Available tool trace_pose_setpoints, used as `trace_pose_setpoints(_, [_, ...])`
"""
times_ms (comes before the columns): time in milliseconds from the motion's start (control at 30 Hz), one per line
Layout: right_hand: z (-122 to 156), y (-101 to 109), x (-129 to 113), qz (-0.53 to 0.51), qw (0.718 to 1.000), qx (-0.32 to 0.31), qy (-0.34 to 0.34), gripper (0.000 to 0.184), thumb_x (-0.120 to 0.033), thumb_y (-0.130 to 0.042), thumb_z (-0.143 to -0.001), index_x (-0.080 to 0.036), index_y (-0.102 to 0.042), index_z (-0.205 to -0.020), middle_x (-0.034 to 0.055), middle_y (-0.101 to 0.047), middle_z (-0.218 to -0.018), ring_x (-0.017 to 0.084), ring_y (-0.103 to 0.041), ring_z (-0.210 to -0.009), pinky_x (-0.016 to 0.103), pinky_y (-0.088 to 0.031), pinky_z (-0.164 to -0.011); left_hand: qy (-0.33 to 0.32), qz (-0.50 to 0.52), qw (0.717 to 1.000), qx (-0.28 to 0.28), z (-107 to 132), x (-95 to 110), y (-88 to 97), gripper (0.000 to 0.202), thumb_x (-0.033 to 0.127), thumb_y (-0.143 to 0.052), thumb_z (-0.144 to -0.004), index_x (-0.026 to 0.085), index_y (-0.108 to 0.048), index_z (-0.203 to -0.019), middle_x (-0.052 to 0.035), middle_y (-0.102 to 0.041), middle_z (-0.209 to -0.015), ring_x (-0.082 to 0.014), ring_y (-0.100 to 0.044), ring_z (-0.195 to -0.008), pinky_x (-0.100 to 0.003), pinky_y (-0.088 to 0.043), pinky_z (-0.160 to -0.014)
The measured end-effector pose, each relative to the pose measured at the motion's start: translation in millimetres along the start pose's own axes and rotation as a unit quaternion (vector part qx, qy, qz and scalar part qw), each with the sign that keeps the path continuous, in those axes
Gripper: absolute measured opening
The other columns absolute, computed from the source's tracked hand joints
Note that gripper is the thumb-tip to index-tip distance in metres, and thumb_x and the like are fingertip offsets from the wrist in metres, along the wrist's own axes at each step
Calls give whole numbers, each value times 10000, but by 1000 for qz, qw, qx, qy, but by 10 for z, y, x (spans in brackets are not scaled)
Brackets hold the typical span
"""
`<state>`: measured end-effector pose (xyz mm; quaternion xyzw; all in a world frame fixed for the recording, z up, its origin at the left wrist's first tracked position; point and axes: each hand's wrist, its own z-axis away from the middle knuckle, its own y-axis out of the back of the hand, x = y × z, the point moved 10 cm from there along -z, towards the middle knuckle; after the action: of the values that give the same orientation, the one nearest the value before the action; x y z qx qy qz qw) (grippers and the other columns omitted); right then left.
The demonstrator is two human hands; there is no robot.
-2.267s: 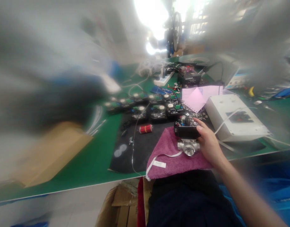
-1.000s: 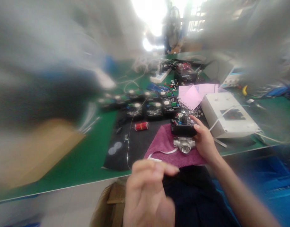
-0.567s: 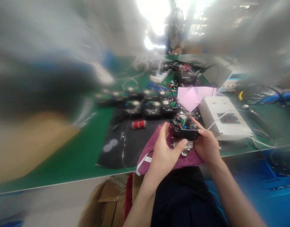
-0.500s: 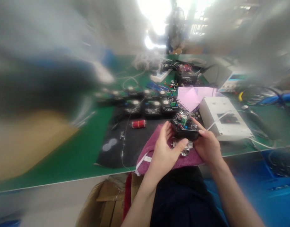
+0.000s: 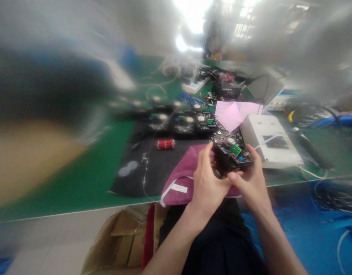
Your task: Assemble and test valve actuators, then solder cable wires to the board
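Observation:
Between my two hands is a black electronic module [image 5: 231, 154] with its circuit board, a green terminal block and coloured wires facing up. My left hand [image 5: 208, 179] grips its left side, fingers along the edge and thumb at the near side. My right hand [image 5: 253, 175] is closed around its right side, the thumb near my left thumb. Beneath lies a purple cloth [image 5: 178, 183] with a white label, at the table's front edge. The metal fitting under the module is mostly hidden now. Similar black modules [image 5: 206, 121] stand in rows behind.
A red spool-like roll [image 5: 166, 144] lies on the black mat [image 5: 135, 160]. To the right stands a white box [image 5: 270, 141] with a cable. Pink paper [image 5: 231, 116] and loose small hardware [image 5: 221, 134] lie behind my hands. A cardboard box [image 5: 118, 240] sits below the table.
The module has turned and tilted, and has shifted slightly right. My right thumb has moved from its right end to the near side. The view has shifted a little.

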<state>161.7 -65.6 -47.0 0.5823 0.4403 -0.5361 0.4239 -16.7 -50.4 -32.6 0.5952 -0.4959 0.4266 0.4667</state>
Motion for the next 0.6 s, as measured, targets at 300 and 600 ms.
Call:
trace_pose_setpoints(300, [-14,70,60,-105,994,30,27,690,-610,-625,-917,-266,-571,-1513,120,-631,-1502,360,-607,-1393,575,-437,-1214,-78,1,989,-125,84,41,15,893,372,-945,-792,331,-463,-1543,-86,-607,-1519,-295,-689,-1319,-482,-577,-1165])
trace_pose_setpoints(600, [-4,31,37,-101,995,28,3,821,-675,-535,-942,-299,-411,-1662,119,-669,-1458,363,-643,-1352,593,-426,-1218,-110,-6,982,-151,105,58,9,384,307,-837,-921,268,-680,-1269,-31,-739,-1304,-215,-705,-1231,-378,-558,-1115])
